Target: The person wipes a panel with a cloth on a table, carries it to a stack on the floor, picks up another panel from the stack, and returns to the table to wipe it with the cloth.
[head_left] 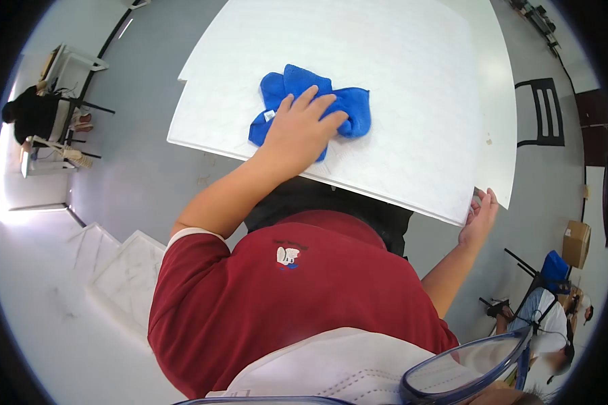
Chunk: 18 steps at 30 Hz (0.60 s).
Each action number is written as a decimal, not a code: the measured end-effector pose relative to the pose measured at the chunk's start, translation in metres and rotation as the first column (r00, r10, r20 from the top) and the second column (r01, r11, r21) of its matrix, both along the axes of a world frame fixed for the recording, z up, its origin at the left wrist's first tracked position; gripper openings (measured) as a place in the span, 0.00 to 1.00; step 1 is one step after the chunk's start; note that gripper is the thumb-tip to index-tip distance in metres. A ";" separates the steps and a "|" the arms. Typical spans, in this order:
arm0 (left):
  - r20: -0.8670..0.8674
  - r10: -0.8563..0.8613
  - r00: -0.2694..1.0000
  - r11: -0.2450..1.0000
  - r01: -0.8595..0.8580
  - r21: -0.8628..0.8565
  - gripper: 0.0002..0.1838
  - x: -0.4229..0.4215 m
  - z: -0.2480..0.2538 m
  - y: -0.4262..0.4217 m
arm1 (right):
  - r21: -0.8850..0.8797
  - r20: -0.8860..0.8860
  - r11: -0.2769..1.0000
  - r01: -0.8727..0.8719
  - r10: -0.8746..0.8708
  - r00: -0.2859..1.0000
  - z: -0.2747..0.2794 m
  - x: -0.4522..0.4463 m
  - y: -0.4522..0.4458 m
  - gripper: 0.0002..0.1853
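Bunched up under my left hand (297,131) is a blue cloth (355,111) with a small white tag. The fingers are spread and bent over its folds, pressing it onto a white board (405,148) near the edge closest to me. My right hand (481,216) is at the board's near right corner, with bent fingers around the edge; part of the grip is hidden beneath. The board lies flat on a white table (496,115), whose right part shows past it.
A black chair (544,111) stands right of the table. Marbled white panels (125,270) are at the lower left. One person (37,115) sits at the far left, another person (547,310) at the lower right, near a cardboard box (576,244).
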<state>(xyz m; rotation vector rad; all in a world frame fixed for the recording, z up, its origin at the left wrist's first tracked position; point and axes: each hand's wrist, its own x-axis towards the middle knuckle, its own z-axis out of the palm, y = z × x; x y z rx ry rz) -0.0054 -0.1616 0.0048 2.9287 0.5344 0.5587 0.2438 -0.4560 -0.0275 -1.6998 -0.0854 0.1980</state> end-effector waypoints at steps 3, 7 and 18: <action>0.095 0.074 0.993 0.994 -0.081 0.069 0.15 -0.018 -0.001 0.014 | 0.076 -0.049 0.997 0.005 -0.001 0.999 0.001 -0.005 0.005 0.19; 0.086 0.214 0.973 0.976 -0.217 0.025 0.15 -0.062 0.006 0.040 | 0.049 -0.037 0.993 -0.103 0.105 0.994 -0.012 0.009 -0.007 0.20; -0.172 0.440 0.882 0.898 -0.434 0.071 0.32 -0.124 0.002 0.081 | 0.192 -0.306 0.969 -0.155 0.209 0.929 -0.024 0.015 -0.007 0.21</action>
